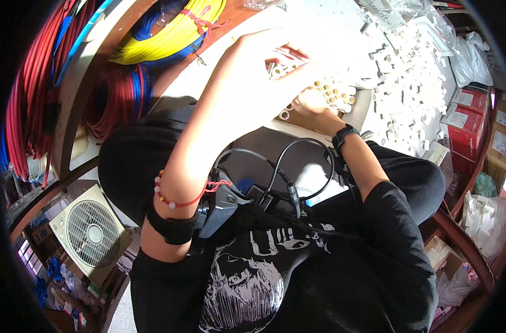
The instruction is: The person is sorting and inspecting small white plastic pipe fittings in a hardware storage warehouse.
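Note:
My left hand [272,64] is washed out by strong light, above the left side of a shallow cardboard box [363,105]. Its fingers curl in, and several small white tubes [279,70] show between thumb and fingers. My right hand [311,102], with a black watch on its wrist, rests at the near edge of the box, fingers bent together. What its fingertips hold, if anything, is hidden. Short white cylinders [336,93] with tan ends stand packed upright in the box, close beside the right hand. A ring-shaped white piece [284,115] lies at the box's near-left corner.
A heap of loose white cylinders [411,83] spreads across the table at right. Coils of yellow cable [167,36] and red cable [39,89] are at left. A box fan [92,233] stands lower left. Red boxes [465,122] stack at far right. A black cable [333,161] loops over my lap.

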`<state>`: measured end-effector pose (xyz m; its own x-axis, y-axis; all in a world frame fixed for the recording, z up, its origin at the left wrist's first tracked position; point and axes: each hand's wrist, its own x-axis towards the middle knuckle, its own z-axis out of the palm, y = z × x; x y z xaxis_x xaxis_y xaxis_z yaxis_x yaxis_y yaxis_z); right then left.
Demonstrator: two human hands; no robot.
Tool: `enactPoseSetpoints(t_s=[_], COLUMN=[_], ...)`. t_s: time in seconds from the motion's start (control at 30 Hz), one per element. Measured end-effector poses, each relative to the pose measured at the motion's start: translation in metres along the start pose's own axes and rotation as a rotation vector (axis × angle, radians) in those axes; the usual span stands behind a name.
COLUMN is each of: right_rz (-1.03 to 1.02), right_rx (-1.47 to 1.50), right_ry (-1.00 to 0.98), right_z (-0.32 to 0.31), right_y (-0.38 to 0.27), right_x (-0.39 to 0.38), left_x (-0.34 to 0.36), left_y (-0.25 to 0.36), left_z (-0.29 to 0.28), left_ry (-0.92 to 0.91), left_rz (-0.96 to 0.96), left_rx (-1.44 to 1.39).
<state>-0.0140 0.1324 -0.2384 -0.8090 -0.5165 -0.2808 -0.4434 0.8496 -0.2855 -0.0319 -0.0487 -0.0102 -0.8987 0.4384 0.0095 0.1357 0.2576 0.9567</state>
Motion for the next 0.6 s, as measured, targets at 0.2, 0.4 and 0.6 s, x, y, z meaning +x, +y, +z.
enactPoseSetpoints(t_s=[0.2,0.4,0.6], right_rz=[-0.003,0.320,0.418], right_rx=[-0.004,0.127,0.179], right_ry=[-0.112,-0.047,0.073], right_z=[0.036,0.028,0.030], right_y=[0.007,-0.005,-0.013], right_x=[0.001,0.003,0.004], left_x=[0.001,0.000,0.001], left_y=[0.000,0.004,0.009], left_z=[0.001,0.001,-0.002], left_ry=[0.044,0.030,-0.054], left_rz=[0.047,-0.007,-0.084], left_rx=[-0.017,-0.034,-0.036])
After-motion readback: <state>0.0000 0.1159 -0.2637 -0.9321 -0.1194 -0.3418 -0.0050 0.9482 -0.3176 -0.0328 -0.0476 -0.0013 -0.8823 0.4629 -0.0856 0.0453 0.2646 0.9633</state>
